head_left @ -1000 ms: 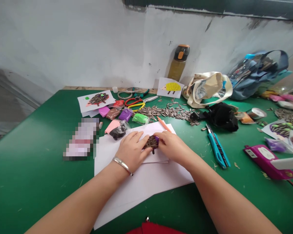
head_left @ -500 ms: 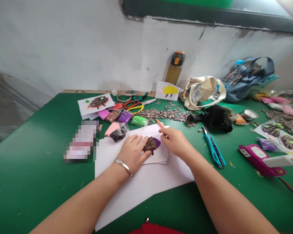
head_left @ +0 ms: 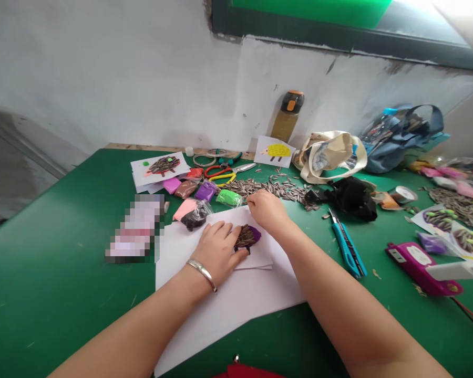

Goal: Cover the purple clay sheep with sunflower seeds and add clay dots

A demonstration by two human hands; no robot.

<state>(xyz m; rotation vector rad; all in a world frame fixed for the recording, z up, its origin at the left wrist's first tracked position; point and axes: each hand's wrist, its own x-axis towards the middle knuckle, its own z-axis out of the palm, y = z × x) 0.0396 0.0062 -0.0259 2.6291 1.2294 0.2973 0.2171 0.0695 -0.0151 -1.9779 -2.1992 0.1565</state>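
Note:
My left hand (head_left: 218, 252) lies flat with fingers spread. It presses on a small sheet of white paper (head_left: 260, 260) that rests on larger white sheets (head_left: 189, 320). Under and beside its fingers is a hedgehog picture (head_left: 245, 237), with a purple body and sunflower seeds as spines. My right hand (head_left: 267, 210) is closed at the top edge of the small paper, close to the pile of sunflower seeds (head_left: 287, 189). Its curled fingers face away, so what they hold is hidden.
Bagged clay (head_left: 205, 191), scissors (head_left: 244, 168) and pliers (head_left: 218, 170) lie behind the paper. A phone (head_left: 136, 228) is left; a teal utility knife (head_left: 347, 244) and a magenta glue gun (head_left: 420, 268) are right. A bottle (head_left: 287, 115) and cloth bag (head_left: 331, 157) stand by the wall.
My right hand has moved up and away from the hedgehog, toward the seeds. The orange stick that showed at its fingers is out of sight. My left hand has stayed on the paper.

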